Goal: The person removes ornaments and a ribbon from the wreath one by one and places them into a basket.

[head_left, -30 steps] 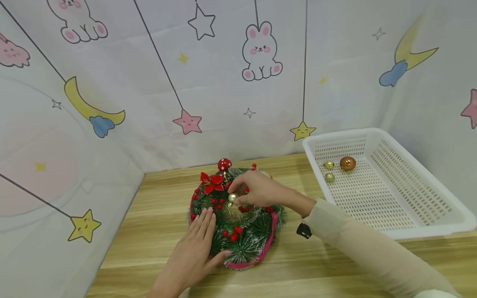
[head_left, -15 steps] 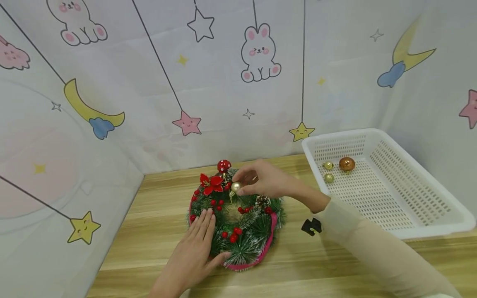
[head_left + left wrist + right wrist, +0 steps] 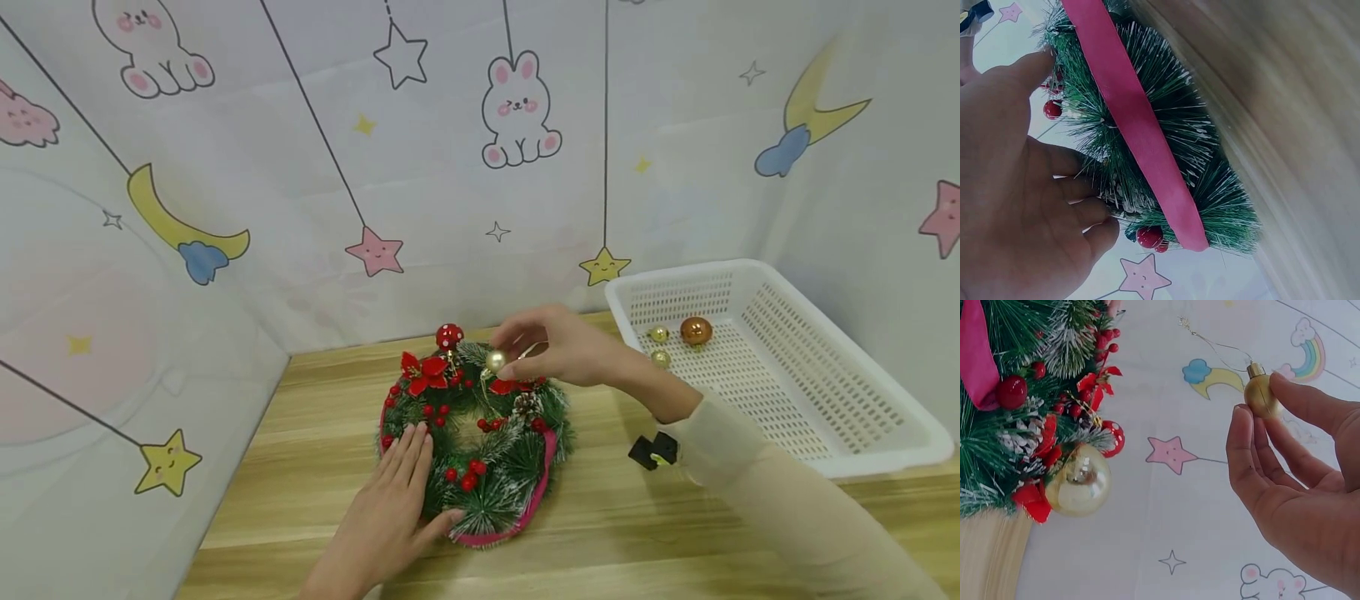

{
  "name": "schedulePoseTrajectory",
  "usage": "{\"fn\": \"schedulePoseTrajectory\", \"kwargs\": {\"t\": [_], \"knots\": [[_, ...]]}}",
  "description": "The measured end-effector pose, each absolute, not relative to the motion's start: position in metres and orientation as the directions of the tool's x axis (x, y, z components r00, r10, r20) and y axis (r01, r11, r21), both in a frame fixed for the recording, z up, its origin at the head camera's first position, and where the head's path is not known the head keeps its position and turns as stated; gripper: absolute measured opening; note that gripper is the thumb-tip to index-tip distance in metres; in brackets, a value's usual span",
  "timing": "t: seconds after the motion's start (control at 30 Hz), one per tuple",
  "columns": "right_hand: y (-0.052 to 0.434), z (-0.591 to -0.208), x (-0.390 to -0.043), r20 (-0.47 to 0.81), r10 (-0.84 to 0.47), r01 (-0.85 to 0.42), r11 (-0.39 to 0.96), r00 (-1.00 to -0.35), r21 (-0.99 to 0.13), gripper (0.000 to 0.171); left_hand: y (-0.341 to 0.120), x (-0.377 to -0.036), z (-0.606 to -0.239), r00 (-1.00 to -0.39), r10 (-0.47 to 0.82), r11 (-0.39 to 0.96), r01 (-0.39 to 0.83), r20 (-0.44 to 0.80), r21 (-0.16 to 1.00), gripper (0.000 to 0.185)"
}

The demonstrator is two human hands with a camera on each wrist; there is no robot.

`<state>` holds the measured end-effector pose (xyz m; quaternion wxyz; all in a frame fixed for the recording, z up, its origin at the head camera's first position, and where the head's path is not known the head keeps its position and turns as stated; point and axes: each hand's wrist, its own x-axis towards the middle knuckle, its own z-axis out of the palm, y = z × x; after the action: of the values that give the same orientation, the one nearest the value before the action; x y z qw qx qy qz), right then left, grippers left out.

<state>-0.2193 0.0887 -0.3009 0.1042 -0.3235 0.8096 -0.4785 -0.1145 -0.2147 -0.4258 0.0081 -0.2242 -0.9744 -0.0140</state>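
A green Christmas wreath [image 3: 483, 500] with red berries, red flowers and a pink ribbon [image 3: 1141, 125] lies on the table. My left hand [image 3: 386, 508] rests on its near left side with fingers straight. Above the wreath's far right part, my right hand [image 3: 566, 346] pinches a small gold Christmas ball [image 3: 1262, 395] between thumb and fingertips. A thin hanging loop [image 3: 1219, 353] trails from the ball's cap. In the right wrist view a larger pale gold ball [image 3: 1079, 481] sits on the wreath beside a red flower [image 3: 1032, 500]; the right hand hides it in the head view.
At the right stands a white plastic basket [image 3: 862, 462]. Inside it lie a copper-coloured ball [image 3: 696, 330] and small gold balls [image 3: 660, 359]. A red spotted mushroom ornament [image 3: 449, 336] stands at the wreath's far edge. A printed cloth [image 3: 450, 192] rises behind the wooden table [image 3: 300, 433].
My right hand has lifted the small gold ball from over the wreath's centre up and to the right, its loop trailing. The left hand has stayed in place on the wreath.
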Motion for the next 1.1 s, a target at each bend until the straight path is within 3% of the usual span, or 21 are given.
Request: {"fn": "schedulePoseTrajectory", "kwargs": {"t": [0.6,1.1], "knots": [[0.151,-0.289,-0.219,0.123,-0.510,-0.342,0.360,-0.851,-0.868,0.029,-0.215,-0.114,-0.428,-0.899,0.437,0.899,0.438,0.034,0.014,0.098],[0.203,-0.289,-0.222,0.106,-0.392,-0.319,0.534,-0.914,-0.783,0.030,-0.216,-0.114,-0.428,-0.899,0.437,0.899,0.437,0.034,0.013,0.098]]}}
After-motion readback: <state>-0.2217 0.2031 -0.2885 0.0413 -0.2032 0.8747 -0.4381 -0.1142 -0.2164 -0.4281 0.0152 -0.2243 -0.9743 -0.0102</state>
